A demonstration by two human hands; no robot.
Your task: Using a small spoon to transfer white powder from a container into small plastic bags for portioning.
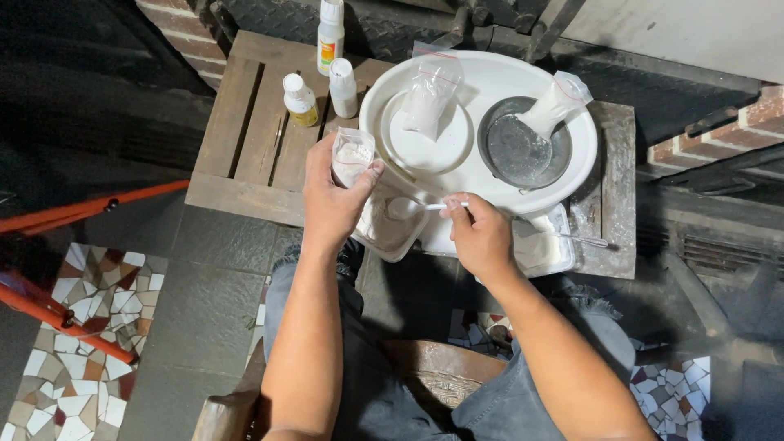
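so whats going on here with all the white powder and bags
A seated person works at a low wooden table. The left hand holds up a small plastic bag with white powder in it. The right hand holds a white spoon over a plastic container of powder. A big white basin holds two more filled bags on a white lid and a grey dish. Three small bottles stand behind.

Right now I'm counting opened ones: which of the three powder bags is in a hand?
The small bag in the left hand; the other two lie on the white tray.
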